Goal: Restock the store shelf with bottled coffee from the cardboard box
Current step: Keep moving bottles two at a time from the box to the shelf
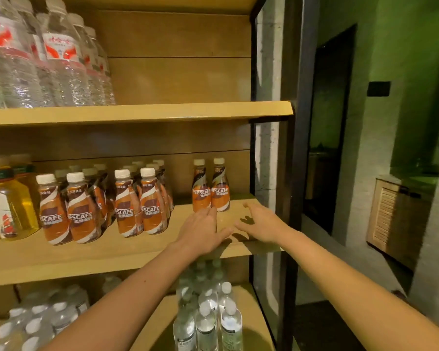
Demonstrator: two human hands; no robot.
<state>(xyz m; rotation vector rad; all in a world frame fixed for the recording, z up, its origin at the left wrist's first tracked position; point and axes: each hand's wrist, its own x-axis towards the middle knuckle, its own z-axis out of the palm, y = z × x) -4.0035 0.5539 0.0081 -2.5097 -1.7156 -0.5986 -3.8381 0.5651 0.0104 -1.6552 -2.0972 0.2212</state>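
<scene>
Left hand (203, 229) and right hand (261, 224) hover empty, fingers spread, just before two coffee bottles (211, 188) at the back of the middle shelf (112, 254); a careless brush could topple the pair; cardboard box unseen.

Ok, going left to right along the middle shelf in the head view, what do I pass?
yellow drink bottles → block of coffee bottles → pair of coffee bottles → right hand → black frame post
</scene>
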